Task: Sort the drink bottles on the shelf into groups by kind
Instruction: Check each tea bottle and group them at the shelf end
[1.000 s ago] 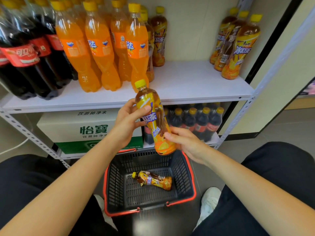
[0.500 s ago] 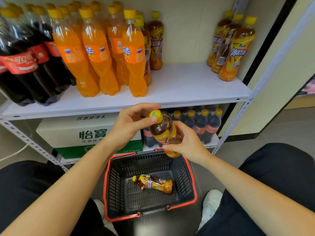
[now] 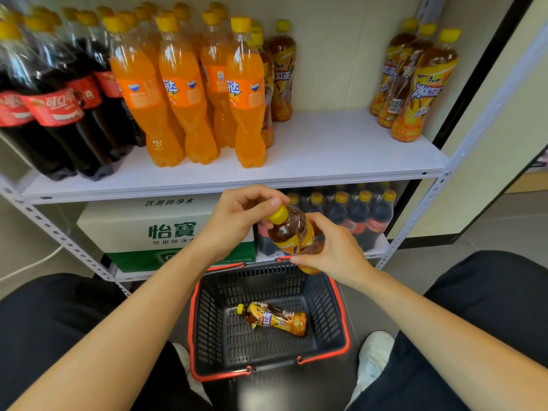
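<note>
An iced tea bottle [image 3: 295,234] with a yellow cap hangs tilted over the basket [image 3: 338,310], cap toward me. My left hand [image 3: 237,223] pinches its cap and neck. My right hand [image 3: 332,250] grips its lower body. A second iced tea bottle [image 3: 275,318] lies on its side in the basket. On the white shelf [image 3: 326,143] stand cola bottles [image 3: 59,114] at the left, orange Fanta bottles [image 3: 189,96] in the middle, iced tea bottles [image 3: 281,72] behind them, and three more iced tea bottles [image 3: 415,81] at the right.
Below the shelf sit a white and green water carton [image 3: 166,229] and a pack of small cola bottles [image 3: 361,212]. The metal shelf post [image 3: 415,221] slants at the right. My knees in dark trousers flank the basket on the dark floor.
The held bottle has come down from upright in front of the shelf edge to a tilted pose over the basket. Both hands moved with it and kept their hold.
</note>
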`<state>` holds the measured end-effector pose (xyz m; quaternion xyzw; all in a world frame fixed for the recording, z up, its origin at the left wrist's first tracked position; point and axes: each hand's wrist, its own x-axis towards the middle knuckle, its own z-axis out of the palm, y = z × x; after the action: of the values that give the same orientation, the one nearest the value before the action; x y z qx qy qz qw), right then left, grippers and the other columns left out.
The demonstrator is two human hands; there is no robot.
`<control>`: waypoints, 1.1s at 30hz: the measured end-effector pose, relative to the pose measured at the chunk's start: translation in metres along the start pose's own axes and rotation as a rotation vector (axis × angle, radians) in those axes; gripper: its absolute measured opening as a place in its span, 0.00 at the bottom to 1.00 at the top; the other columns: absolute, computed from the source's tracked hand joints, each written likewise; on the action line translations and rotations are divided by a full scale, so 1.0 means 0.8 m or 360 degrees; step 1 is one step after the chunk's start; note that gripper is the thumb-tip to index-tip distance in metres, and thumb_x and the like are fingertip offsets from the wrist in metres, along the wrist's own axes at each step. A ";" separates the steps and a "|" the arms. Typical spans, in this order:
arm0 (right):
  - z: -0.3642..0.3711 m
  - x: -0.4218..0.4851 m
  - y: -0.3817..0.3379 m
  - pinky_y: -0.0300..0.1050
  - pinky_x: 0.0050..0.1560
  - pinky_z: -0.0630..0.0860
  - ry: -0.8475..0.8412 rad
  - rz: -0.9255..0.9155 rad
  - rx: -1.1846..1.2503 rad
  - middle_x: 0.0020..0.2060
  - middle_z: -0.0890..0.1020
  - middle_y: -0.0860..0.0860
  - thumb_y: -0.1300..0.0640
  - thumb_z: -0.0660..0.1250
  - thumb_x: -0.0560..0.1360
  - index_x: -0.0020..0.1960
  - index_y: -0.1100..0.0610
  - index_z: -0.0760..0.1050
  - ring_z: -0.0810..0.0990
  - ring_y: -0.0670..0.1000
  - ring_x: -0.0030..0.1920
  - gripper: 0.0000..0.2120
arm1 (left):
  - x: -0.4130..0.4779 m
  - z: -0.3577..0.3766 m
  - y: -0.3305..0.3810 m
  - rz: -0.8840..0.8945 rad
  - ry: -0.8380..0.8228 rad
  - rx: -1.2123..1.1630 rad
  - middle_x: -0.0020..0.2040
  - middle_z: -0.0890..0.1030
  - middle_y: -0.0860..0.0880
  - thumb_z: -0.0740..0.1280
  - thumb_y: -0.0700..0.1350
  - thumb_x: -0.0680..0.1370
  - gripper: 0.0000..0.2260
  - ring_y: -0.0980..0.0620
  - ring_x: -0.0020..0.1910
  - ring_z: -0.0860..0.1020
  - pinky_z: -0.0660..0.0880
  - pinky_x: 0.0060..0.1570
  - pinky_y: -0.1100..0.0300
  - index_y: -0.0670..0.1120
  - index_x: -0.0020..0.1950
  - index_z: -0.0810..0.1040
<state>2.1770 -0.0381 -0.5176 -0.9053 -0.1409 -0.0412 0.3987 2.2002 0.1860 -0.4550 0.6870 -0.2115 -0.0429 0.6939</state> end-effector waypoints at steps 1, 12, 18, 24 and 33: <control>0.001 0.000 -0.001 0.55 0.59 0.80 -0.0001 0.0008 0.0024 0.56 0.83 0.40 0.36 0.78 0.64 0.67 0.41 0.70 0.82 0.44 0.57 0.35 | -0.001 -0.002 0.001 0.0033 -0.0031 0.0020 0.50 0.84 0.39 0.71 0.43 0.78 0.07 0.46 0.42 0.80 0.81 0.40 0.56 0.52 0.51 0.88; -0.003 0.000 -0.006 0.30 0.52 0.78 -0.0169 0.0098 0.0467 0.55 0.84 0.39 0.48 0.82 0.69 0.65 0.47 0.74 0.83 0.38 0.55 0.28 | 0.000 0.005 0.001 0.0218 0.0270 -0.0049 0.53 0.87 0.53 0.71 0.31 0.76 0.16 0.54 0.54 0.85 0.80 0.53 0.63 0.43 0.61 0.82; -0.007 0.001 -0.010 0.34 0.54 0.79 -0.0252 0.0177 0.0703 0.58 0.85 0.42 0.50 0.81 0.70 0.66 0.49 0.75 0.83 0.42 0.58 0.27 | 0.002 0.007 -0.005 0.0336 0.0378 0.0019 0.57 0.86 0.49 0.70 0.30 0.77 0.15 0.50 0.56 0.85 0.80 0.55 0.60 0.41 0.62 0.82; -0.015 0.000 -0.018 0.46 0.33 0.77 -0.0164 0.0295 0.1097 0.53 0.87 0.51 0.52 0.80 0.70 0.63 0.53 0.76 0.85 0.54 0.49 0.24 | 0.001 0.009 -0.010 0.0235 0.0415 0.0155 0.46 0.88 0.51 0.71 0.30 0.77 0.11 0.56 0.47 0.84 0.79 0.48 0.64 0.45 0.51 0.86; -0.057 0.017 -0.027 0.48 0.43 0.79 0.0084 0.0501 0.1936 0.49 0.86 0.55 0.55 0.71 0.73 0.58 0.57 0.78 0.84 0.52 0.46 0.15 | -0.005 0.013 -0.026 -0.0262 -0.0206 -0.0014 0.59 0.85 0.48 0.75 0.40 0.75 0.18 0.52 0.57 0.83 0.78 0.56 0.61 0.46 0.65 0.81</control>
<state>2.1851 -0.0545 -0.4688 -0.5250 0.0058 0.0832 0.8470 2.1978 0.1764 -0.4768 0.6948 -0.1986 -0.1449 0.6759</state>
